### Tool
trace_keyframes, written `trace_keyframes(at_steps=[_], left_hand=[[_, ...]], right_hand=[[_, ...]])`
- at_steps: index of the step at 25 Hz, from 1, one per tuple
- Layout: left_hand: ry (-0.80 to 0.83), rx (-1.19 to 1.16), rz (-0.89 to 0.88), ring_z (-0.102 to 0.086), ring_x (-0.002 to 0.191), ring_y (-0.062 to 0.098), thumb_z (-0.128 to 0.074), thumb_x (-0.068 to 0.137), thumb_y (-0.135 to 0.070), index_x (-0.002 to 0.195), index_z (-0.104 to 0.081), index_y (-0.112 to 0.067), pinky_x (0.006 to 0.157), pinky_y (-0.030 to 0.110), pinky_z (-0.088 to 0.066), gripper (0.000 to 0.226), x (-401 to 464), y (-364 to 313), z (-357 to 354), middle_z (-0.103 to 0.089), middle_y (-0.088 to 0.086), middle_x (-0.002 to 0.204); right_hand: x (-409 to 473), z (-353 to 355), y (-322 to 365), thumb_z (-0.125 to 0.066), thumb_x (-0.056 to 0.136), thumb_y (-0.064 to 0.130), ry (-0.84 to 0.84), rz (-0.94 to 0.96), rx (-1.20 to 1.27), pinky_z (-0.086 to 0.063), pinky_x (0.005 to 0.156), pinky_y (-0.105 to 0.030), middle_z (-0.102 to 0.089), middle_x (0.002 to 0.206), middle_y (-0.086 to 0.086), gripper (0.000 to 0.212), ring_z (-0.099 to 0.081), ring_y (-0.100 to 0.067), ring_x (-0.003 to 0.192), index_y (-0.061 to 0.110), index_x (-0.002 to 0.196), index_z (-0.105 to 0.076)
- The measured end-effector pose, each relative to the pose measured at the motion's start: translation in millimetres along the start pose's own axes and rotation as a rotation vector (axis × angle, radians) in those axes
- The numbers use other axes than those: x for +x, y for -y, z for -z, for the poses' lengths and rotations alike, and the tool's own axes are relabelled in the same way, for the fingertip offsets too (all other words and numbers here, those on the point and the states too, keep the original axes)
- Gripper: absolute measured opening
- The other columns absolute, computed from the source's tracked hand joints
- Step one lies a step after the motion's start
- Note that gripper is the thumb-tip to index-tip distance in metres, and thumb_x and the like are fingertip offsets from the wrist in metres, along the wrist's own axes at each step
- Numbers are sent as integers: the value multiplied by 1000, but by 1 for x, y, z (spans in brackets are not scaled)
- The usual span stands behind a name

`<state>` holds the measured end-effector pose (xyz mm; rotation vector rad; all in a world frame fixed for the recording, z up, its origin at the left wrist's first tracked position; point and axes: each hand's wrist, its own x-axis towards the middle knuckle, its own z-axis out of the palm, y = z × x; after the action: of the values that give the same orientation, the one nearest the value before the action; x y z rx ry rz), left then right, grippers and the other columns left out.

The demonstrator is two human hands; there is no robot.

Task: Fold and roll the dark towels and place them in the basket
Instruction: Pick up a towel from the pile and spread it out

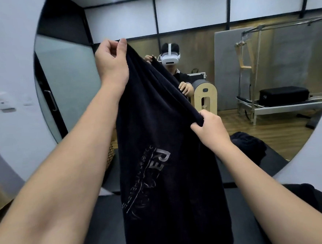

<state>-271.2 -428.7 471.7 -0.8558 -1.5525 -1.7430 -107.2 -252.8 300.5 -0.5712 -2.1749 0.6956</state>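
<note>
Big round wall mirror (266,61) far ahead, reflecting a wood-floored room. Long dark fabric towel with pale printed lettering (170,159) held up in the air at centre, hanging down over the black padded bench (110,220) and hiding most of it. Heap of more dark towels (247,146) far right on the bench. Sliver of woven wicker basket (110,156) behind the towel's left edge. Left hand (112,62) raised high, pinching the top corner. Right hand (210,128) lower, clenched around the other bunched corner.
</note>
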Motion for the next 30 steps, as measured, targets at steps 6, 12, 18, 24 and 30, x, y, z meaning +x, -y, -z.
trace_keyframes(at_steps=[6,12,18,24,30], left_hand=[[-18,144,-10,-44,61,-3,-61,97,-37,81,-55,-18,64,13,-38,26,12,11,15,-51,-15,70],[-49,234,6,-51,71,8,-59,96,-41,71,-46,-30,70,23,-44,31,22,12,24,-53,-15,70],[-147,267,2,-53,74,6,-56,95,-45,70,-44,-32,75,24,-47,30,45,3,43,-53,-16,72],[-222,278,27,-48,65,-4,-54,94,-47,70,-42,-31,72,14,-42,31,69,-9,61,-51,-18,71],[-239,326,42,-47,64,-7,-52,98,-44,71,-40,-31,65,4,-37,32,67,-14,64,-50,-18,73]], right_hand=[[-3,-4,20,-49,93,11,-74,-232,586,-34,55,-29,-46,66,0,23,-40,-13,60,13,71,-52],[-10,-2,14,-66,94,36,-24,86,19,-45,58,-34,-62,83,3,24,-61,-21,73,23,102,-47],[-15,-2,-36,-59,94,19,19,-130,-128,-42,63,-35,-60,90,-4,11,-56,-28,77,21,97,-49],[-19,5,-73,-61,95,21,0,-170,102,-45,60,-33,-63,89,6,8,-59,-14,77,25,100,-55],[-23,-5,-85,-52,104,30,-115,-186,231,-38,68,-34,-65,83,5,23,-59,-20,82,16,90,-63]])
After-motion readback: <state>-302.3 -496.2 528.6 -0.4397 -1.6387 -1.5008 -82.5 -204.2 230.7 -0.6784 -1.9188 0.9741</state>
